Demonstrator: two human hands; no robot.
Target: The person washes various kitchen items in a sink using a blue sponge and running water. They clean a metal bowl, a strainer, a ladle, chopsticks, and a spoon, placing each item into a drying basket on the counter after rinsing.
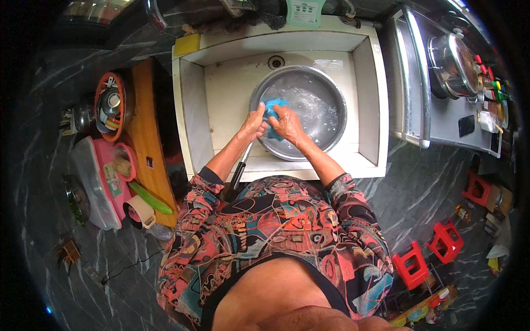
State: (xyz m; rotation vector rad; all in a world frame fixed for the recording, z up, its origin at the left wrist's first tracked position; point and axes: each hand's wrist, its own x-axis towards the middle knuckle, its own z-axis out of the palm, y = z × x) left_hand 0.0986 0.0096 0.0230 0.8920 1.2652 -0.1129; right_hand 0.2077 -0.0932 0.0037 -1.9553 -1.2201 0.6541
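Note:
A round grey metal basin (340, 120) with water in it stands in a white tiled sink (225, 82). Over the basin's left part, my right hand (287, 123) presses on a blue cloth (275, 103), which is blurred. My left hand (254, 122) is at the basin's left rim, its thumb up and fingers curled, against the cloth and a long metal utensil. This utensil's black handle (237, 176) slants down over the sink's front edge; its far end is hidden, so its kind cannot be told.
A yellow sponge (187, 44) lies on the sink's back left corner, and a green bottle (304, 12) stands behind. The wooden board (151, 145) at left has baskets and a green vegetable (151, 197) by it. A steel pot (453, 66) stands right; red stools (410, 265) are lower right.

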